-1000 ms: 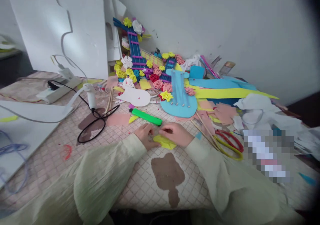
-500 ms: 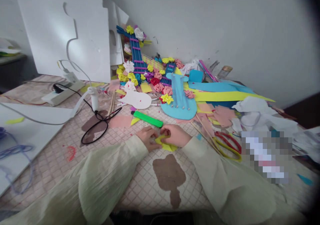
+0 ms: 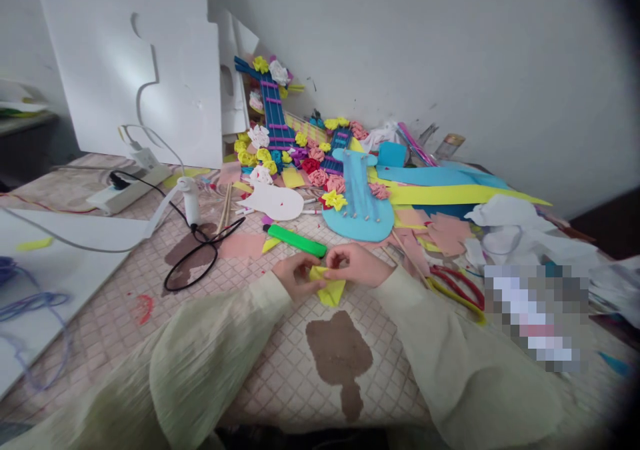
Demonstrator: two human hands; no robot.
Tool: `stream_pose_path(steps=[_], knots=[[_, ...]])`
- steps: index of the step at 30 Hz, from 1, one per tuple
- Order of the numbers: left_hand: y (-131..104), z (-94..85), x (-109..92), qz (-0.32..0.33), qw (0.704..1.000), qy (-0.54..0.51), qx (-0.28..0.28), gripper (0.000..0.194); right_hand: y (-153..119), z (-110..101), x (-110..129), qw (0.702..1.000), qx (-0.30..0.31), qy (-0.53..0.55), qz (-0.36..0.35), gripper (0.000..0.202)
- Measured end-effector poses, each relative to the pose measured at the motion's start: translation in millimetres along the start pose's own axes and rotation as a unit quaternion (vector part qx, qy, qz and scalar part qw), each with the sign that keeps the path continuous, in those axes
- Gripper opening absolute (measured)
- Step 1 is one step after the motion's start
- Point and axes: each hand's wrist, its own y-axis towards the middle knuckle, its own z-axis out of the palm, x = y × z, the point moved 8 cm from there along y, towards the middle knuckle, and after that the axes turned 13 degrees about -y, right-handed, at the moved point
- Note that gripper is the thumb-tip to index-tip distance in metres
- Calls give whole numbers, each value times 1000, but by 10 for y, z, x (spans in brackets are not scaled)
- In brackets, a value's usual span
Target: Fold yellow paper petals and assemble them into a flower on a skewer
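Yellow paper (image 3: 331,291), creased and partly folded, is between my two hands just above the near-middle of the table (image 3: 280,387), its lower part coming to a blunt point towards me. With my left hand (image 3: 300,278) I grip its left edge, fingers curled and thumb against it; with my right hand (image 3: 361,265) I pinch its upper right edge between thumb and bent fingers. Whether the sheet touches the tabletop I cannot tell.

Just beyond my knuckles lies a green tool (image 3: 296,241) with a dark end, slanting down to the right. Nearer me than the paper, a brown patch (image 3: 340,349) marks the quilted-pattern cover. Past the green tool sit a white cutout (image 3: 276,201) and, to its right, a light-blue guitar-shaped piece (image 3: 357,220) with a yellow flower (image 3: 334,201) at its left edge. To the right of my right hand are red and yellow loop handles (image 3: 459,289), with pink paper scraps (image 3: 447,231) behind them.

Farther left, a black cable (image 3: 216,253) coils beside a white glue gun (image 3: 191,203), near a white power strip (image 3: 127,190). At the back, a dark-blue guitar neck (image 3: 275,115) rises among crumpled paper flowers (image 3: 260,138), beside a tall white board (image 3: 115,83).
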Motion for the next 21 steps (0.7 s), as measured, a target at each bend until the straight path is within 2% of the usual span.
stream_pose_path(steps=[3,7,14,16,18,19,21], knots=[[19,16,5,-35,996,-85,1,38,-45,-24,6,997,-12,77,10,27],[16,75,-18,-84,979,-185,16,48,-127,11,-6,975,-20,219,21,29],[-7,62,0,-151,957,-246,-11,52,-212,-37,-186,964,-120,233,41,24],[-7,19,45,-167,955,-245,-28,49,-263,-104,-176,968,-162,192,14,24],[-9,-32,109,-185,953,-236,-47,45,-352,-224,-58,967,-231,80,-65,24],[-13,-50,143,-195,952,-231,-54,43,-410,-266,39,957,-265,2,-119,23],[-21,-65,201,-216,948,-225,-60,39,-520,-258,225,913,-313,-150,-216,21]])
